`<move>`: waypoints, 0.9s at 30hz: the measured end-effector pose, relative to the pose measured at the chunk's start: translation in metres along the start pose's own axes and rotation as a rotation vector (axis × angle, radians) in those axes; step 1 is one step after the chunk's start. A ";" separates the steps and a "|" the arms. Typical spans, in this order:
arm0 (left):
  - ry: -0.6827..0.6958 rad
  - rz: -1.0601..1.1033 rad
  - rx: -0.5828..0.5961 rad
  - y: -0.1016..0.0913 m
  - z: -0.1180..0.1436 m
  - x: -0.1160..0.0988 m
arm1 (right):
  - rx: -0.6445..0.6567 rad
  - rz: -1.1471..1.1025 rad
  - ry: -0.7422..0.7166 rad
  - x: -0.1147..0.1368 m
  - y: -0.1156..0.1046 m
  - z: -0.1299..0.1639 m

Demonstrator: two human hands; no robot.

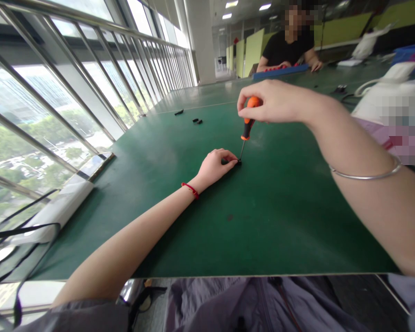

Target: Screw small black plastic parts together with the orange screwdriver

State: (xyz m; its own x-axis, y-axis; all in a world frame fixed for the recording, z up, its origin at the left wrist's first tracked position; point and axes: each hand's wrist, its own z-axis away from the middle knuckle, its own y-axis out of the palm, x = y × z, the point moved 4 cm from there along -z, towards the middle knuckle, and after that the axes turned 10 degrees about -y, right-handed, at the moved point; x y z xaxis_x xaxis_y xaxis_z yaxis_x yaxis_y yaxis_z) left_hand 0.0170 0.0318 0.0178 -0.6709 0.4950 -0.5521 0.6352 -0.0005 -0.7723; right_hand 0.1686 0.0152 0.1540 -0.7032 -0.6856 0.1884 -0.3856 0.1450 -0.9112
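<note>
Matte green mat (280, 216), orange-handled screwdriver (247, 127)

Open green mat (280, 207) all round; only small black loose parts (197, 121) far ahead, white power strip (60, 207) with black cables (17, 235) crowding left edge.

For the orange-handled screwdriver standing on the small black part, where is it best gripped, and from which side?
Probably the orange handle top, from above. The screwdriver stands nearly upright, tip on the small black part the left hand pins to the green mat; the right hand wraps it there.
</note>
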 end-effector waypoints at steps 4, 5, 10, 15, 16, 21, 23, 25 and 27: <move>0.011 -0.027 -0.001 0.000 0.001 -0.001 | -0.001 0.024 0.038 -0.004 0.001 -0.002; 0.014 -0.033 0.000 0.000 0.001 -0.001 | 0.015 0.022 0.056 -0.004 0.001 -0.002; 0.019 -0.054 0.002 0.000 0.001 0.000 | 0.002 0.027 0.021 0.000 -0.002 0.001; 0.018 -0.037 -0.004 0.000 0.001 0.000 | -0.123 0.002 0.025 -0.002 0.003 -0.003; 0.013 -0.034 -0.005 0.000 0.001 0.000 | -0.151 0.008 0.038 -0.001 0.005 -0.004; 0.010 -0.011 -0.014 0.000 0.000 -0.002 | -0.279 0.015 0.055 0.007 0.009 0.007; 0.032 -0.022 -0.030 0.000 0.001 -0.004 | -0.314 -0.003 0.077 0.008 0.012 0.016; 0.059 -0.050 -0.045 -0.001 0.002 -0.006 | -0.348 -0.029 0.138 0.007 0.017 0.028; 0.080 -0.081 -0.055 -0.001 0.003 -0.007 | -0.386 -0.087 0.168 0.007 0.025 0.040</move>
State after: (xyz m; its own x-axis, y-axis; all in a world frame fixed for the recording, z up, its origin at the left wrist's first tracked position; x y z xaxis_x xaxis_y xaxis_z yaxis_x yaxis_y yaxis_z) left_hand 0.0202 0.0253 0.0212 -0.6897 0.5595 -0.4596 0.6013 0.0890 -0.7940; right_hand 0.1775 -0.0147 0.1180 -0.7330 -0.5864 0.3448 -0.6208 0.3694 -0.6915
